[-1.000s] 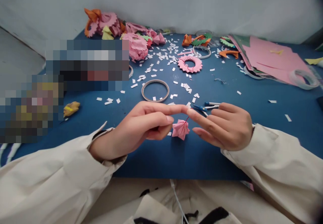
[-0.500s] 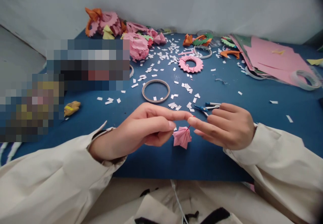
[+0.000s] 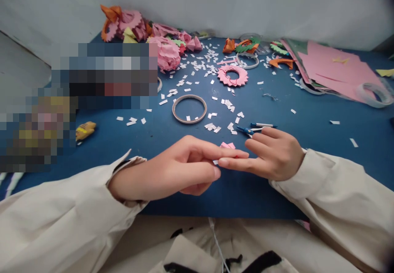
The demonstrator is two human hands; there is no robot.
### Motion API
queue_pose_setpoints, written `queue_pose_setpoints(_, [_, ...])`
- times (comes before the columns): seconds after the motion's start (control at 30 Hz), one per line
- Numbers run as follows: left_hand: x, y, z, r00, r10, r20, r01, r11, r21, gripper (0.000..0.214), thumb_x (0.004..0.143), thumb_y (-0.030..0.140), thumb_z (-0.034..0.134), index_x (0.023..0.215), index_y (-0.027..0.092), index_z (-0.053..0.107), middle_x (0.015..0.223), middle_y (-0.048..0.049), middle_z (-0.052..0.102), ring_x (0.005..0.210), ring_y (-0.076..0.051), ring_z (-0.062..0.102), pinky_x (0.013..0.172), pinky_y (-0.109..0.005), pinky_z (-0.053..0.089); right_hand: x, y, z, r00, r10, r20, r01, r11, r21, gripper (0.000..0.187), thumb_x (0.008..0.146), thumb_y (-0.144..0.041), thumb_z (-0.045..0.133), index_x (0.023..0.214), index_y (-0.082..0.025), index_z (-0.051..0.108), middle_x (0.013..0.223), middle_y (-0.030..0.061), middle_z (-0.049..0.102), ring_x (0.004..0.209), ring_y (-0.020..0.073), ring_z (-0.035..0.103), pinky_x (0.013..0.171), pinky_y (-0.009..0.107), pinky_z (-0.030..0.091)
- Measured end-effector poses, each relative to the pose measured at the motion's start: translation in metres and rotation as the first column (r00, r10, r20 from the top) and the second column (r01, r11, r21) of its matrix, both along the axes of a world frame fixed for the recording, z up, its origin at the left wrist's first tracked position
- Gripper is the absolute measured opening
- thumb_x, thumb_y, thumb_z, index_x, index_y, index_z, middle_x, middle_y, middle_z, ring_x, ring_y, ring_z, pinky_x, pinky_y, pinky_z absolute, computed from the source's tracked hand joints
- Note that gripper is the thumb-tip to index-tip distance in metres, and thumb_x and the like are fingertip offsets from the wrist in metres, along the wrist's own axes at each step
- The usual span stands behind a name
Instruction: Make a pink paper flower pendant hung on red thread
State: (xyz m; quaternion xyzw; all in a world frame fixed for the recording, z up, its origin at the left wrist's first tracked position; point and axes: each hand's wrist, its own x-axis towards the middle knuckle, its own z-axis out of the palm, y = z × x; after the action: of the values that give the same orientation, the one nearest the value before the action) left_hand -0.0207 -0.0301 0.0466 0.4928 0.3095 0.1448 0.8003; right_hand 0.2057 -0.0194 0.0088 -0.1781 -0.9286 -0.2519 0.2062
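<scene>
My left hand (image 3: 181, 170) and my right hand (image 3: 271, 154) meet fingertip to fingertip low over the blue table (image 3: 308, 141). Between them sits a small folded pink paper piece (image 3: 227, 145) on a red thread, mostly hidden behind the fingers. The fingers of both hands are pinched together around the thread and the paper piece. Just beyond my right hand lies a blue-handled tool (image 3: 254, 128).
A tape ring (image 3: 188, 108) lies ahead, among several white paper scraps. A pink paper wreath (image 3: 232, 76) and piles of pink and orange paper flowers (image 3: 168, 53) sit farther back. Pink paper sheets (image 3: 332, 69) and a clear tape roll (image 3: 377, 94) are at right. A blurred area covers the left.
The hands dropped toward the table and closed in over the pink piece, which hung in plain view before and now shows only a corner behind the fingers.
</scene>
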Motion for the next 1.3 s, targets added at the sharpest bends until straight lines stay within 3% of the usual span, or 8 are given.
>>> queue_pose_setpoints(0.37, [-0.001, 0.008, 0.002, 0.969, 0.237, 0.062, -0.235, 0.971, -0.044, 0.031, 0.073, 0.011, 0.046, 0.085, 0.014, 0.074, 0.035, 0.0067, 0.021, 0.036, -0.004, 0.018, 0.039, -0.019, 0.015, 0.008, -0.001, 0.008, 0.999, -0.031, 0.011, 0.030, 0.997, 0.065, 0.052, 0.087, -0.032, 0.054, 0.136, -0.024, 0.039, 0.046, -0.0085, 0.035, 0.046, 0.0091, 0.028, 0.051, 0.025, 0.024])
queue_pose_setpoints(0.57, [-0.003, 0.012, -0.003, 0.959, 0.250, 0.137, -0.248, 0.968, -0.032, 0.030, 0.077, 0.013, 0.044, 0.087, 0.009, 0.072, 0.035, 0.0075, 0.019, 0.035, -0.005, 0.020, 0.040, -0.020, 0.019, 0.010, -0.004, 0.014, 1.000, -0.014, 0.025, 0.013, 0.999, 0.038, 0.051, 0.083, -0.032, 0.059, 0.131, -0.019, 0.045, 0.047, -0.0091, 0.032, 0.047, 0.0090, 0.028, 0.051, 0.025, 0.024])
queue_pose_setpoints(0.9, [-0.003, 0.012, -0.001, 0.959, 0.284, 0.020, -0.284, 0.955, 0.082, 0.029, 0.079, 0.017, 0.041, 0.080, 0.011, 0.068, 0.036, 0.0067, 0.019, 0.036, -0.007, 0.022, 0.041, -0.025, 0.021, 0.009, -0.007, 0.005, 0.995, -0.025, -0.092, 0.027, 0.999, 0.017, 0.052, 0.084, -0.026, 0.057, 0.133, -0.013, 0.043, 0.046, -0.0078, 0.035, 0.047, 0.0103, 0.034, 0.051, 0.027, 0.029])
queue_pose_setpoints(1.0, [-0.004, 0.015, 0.001, 0.944, 0.324, -0.063, -0.299, 0.921, 0.249, 0.028, 0.080, 0.019, 0.040, 0.080, 0.013, 0.067, 0.038, 0.0065, 0.020, 0.037, -0.008, 0.023, 0.041, -0.025, 0.022, 0.008, -0.007, 0.006, 0.995, 0.002, -0.102, -0.003, 1.000, -0.015, 0.046, 0.084, -0.024, 0.057, 0.127, -0.012, 0.049, 0.046, -0.0071, 0.040, 0.047, 0.0098, 0.037, 0.052, 0.027, 0.031])
queue_pose_setpoints(1.07, [-0.005, 0.019, 0.001, 0.883, 0.431, -0.185, -0.262, 0.780, 0.568, 0.027, 0.081, 0.022, 0.041, 0.083, 0.013, 0.067, 0.043, 0.0045, 0.030, 0.041, -0.009, 0.029, 0.044, -0.026, 0.026, 0.007, -0.008, 0.006, 0.994, 0.011, -0.112, -0.017, 0.999, -0.051, 0.040, 0.085, -0.024, 0.055, 0.123, -0.012, 0.051, 0.046, -0.0071, 0.042, 0.047, 0.0095, 0.038, 0.052, 0.026, 0.032])
queue_pose_setpoints(1.13, [-0.007, 0.026, -0.003, 0.734, 0.614, -0.289, -0.003, 0.430, 0.903, 0.029, 0.083, 0.024, 0.041, 0.088, 0.012, 0.067, 0.057, -0.0021, 0.048, 0.056, -0.013, 0.044, 0.054, -0.028, 0.036, 0.005, -0.009, 0.007, 0.994, 0.033, -0.105, -0.041, 0.996, -0.077, 0.037, 0.085, -0.023, 0.055, 0.121, -0.013, 0.052, 0.046, -0.0071, 0.044, 0.046, 0.0093, 0.039, 0.053, 0.026, 0.033])
queue_pose_setpoints(1.2, [-0.009, 0.033, -0.011, 0.565, 0.755, -0.332, 0.421, 0.082, 0.903, 0.032, 0.085, 0.026, 0.039, 0.092, 0.009, 0.065, 0.082, -0.0123, 0.058, 0.084, -0.024, 0.052, 0.072, -0.036, 0.041, 0.004, -0.009, 0.008, 0.994, 0.066, -0.091, -0.074, 0.994, -0.083, 0.036, 0.085, -0.022, 0.055, 0.119, -0.012, 0.052, 0.047, -0.0067, 0.048, 0.047, 0.0093, 0.042, 0.053, 0.026, 0.035])
queue_pose_setpoints(1.3, [-0.010, 0.041, -0.024, 0.450, 0.756, -0.475, 0.693, 0.040, 0.720, 0.030, 0.084, 0.031, 0.042, 0.091, 0.008, 0.060, 0.094, -0.0163, 0.058, 0.098, -0.033, 0.051, 0.078, -0.042, 0.041, 0.003, -0.007, 0.008, 0.991, 0.090, -0.101, -0.099, 0.991, -0.086, 0.037, 0.084, -0.020, 0.055, 0.119, -0.010, 0.051, 0.051, -0.0048, 0.053, 0.050, 0.0101, 0.048, 0.054, 0.026, 0.038])
